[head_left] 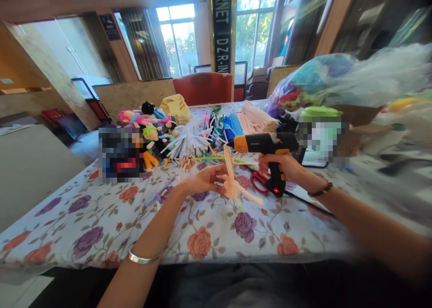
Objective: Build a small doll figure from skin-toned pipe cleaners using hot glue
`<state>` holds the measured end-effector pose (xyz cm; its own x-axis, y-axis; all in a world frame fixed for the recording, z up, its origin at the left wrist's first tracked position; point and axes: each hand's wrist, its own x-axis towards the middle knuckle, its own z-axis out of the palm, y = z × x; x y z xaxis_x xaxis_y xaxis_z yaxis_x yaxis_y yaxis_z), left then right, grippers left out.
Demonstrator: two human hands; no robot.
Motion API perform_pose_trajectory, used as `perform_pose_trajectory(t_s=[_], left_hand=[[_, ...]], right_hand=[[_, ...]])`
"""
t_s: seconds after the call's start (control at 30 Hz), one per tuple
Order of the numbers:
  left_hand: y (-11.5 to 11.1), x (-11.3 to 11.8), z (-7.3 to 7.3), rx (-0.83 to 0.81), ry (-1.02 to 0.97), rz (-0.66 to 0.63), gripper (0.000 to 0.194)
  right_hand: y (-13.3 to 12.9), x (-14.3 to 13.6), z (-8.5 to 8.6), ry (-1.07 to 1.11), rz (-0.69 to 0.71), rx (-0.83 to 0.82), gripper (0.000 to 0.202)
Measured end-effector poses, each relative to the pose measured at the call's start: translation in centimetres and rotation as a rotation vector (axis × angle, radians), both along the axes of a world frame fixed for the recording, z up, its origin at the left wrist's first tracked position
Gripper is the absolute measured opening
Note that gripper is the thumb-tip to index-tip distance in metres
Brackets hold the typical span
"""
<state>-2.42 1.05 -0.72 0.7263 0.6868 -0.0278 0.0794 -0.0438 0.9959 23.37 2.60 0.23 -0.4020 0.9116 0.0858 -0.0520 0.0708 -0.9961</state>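
My right hand (281,165) is wrapped round the handle of a black and orange glue gun (261,142), with a red light lit at its base. The gun's nozzle points left, close to the top of a peach-coloured pipe-cleaner figure (231,186). Closed on the left side of that figure is my left hand (207,180). One strip of the figure stands upright and another sticks out to the lower right. Behind the glue gun's handle lie red-handled scissors (258,182), partly hidden.
White pipe cleaners (191,140) fan out behind my hands, beside peach bundles (256,119). Small dolls (148,119) are heaped at the left. A green-lidded container (320,113) and plastic bags (381,74) stand at the right. The glue gun's cord (308,202) trails right across the flowered tablecloth (141,229).
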Motion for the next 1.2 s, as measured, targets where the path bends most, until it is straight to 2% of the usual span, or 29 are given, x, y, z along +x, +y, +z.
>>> perform_pose_trajectory(t_s=[0.7, 1.0, 1.2], left_hand=[[-0.15, -0.03, 0.38, 0.031, -0.014, 0.032, 0.048], [0.25, -0.37, -0.14, 0.057, -0.030, 0.014, 0.044], [0.19, -0.32, 0.02, 0.052, -0.045, 0.028, 0.043]], right_hand=[[0.05, 0.20, -0.17, -0.036, 0.020, -0.002, 0.025], [0.08, 0.29, -0.43, -0.029, 0.047, -0.008, 0.025], [-0.21, 0.12, -0.15, -0.026, 0.055, -0.029, 0.022]])
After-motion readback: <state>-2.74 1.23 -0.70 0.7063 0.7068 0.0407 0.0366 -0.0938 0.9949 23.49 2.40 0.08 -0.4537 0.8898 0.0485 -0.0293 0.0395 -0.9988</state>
